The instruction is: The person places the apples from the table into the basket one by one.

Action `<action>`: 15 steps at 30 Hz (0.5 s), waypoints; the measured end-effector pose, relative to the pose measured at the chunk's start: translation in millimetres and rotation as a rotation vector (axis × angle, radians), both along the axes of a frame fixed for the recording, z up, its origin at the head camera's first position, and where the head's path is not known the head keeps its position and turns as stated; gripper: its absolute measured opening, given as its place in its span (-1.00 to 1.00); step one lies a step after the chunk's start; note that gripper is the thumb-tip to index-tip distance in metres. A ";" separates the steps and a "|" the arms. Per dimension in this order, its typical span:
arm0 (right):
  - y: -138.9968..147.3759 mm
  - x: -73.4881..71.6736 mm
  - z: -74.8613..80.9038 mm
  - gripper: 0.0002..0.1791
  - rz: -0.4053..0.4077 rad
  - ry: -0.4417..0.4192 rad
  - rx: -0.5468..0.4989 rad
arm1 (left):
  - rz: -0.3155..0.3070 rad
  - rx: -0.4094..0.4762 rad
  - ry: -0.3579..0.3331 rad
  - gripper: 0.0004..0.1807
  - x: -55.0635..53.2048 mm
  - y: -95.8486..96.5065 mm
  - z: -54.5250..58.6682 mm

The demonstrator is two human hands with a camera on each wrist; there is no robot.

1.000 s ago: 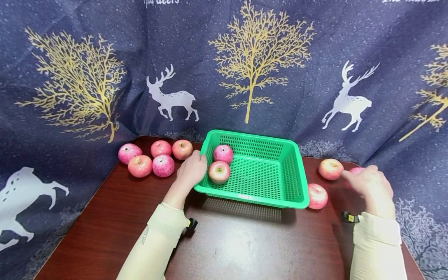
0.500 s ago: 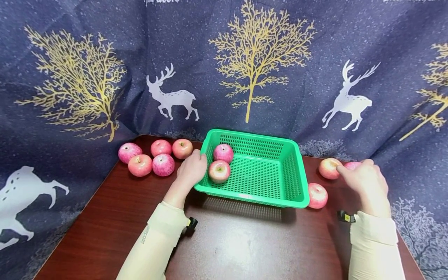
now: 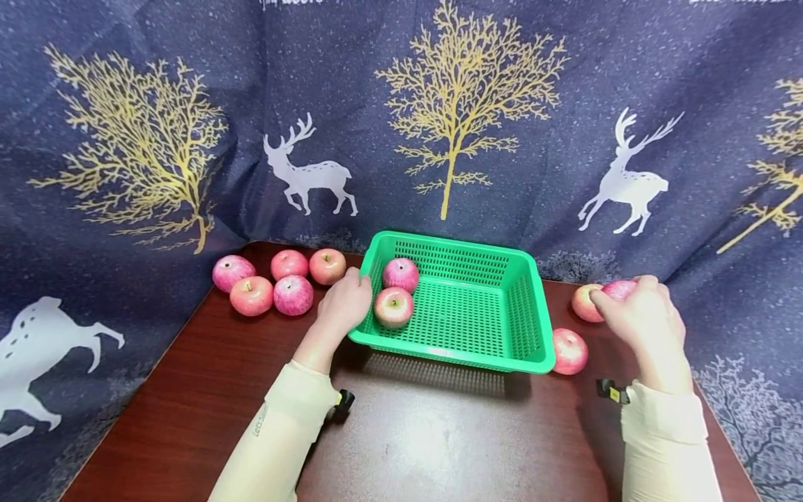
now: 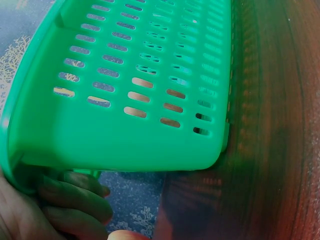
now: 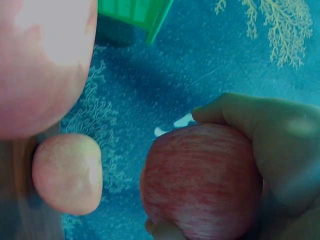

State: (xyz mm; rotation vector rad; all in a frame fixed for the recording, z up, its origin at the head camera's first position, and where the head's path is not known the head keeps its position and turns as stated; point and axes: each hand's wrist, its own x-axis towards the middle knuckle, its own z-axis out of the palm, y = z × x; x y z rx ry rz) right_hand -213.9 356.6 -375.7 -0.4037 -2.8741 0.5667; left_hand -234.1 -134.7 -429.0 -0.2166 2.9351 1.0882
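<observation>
My left hand (image 3: 341, 307) grips the left rim of a green perforated plastic basket (image 3: 439, 354), and the left wrist view shows its fingers (image 4: 75, 200) curled under that rim. Inside, at the left end, sit a darker pink apple (image 3: 401, 276) and a paler one (image 3: 394, 307). Over the table's right side, my right hand (image 3: 649, 321) holds a red-streaked apple (image 5: 205, 180) between thumb and fingers. In the head view this apple overlaps a yellowish-pink apple (image 3: 586, 304) behind it. Another pink apple (image 3: 570, 351) rests beside the basket's right end.
Several apples (image 3: 293, 295) cluster on the brown table (image 3: 188, 397) left of the basket. A dark blue cloth (image 3: 489, 174) with gold trees and white deer hangs right behind the table's back edge.
My right hand has moved left and slightly up with the apple, from the table's right side toward the yellowish-pink apple. The left hand and the basket have stayed put.
</observation>
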 end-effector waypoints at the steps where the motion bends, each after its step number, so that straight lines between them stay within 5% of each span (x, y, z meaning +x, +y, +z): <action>1: -2.6 0.3 0.3 -0.08 0.001 0.011 -0.005 | -0.001 0.000 -0.001 -0.47 0.1 0.0 0.0; 15: -32.9 6.0 2.5 -0.06 0.081 0.105 -0.048 | -0.001 0.000 -0.004 -0.47 0.0 -0.2 -0.4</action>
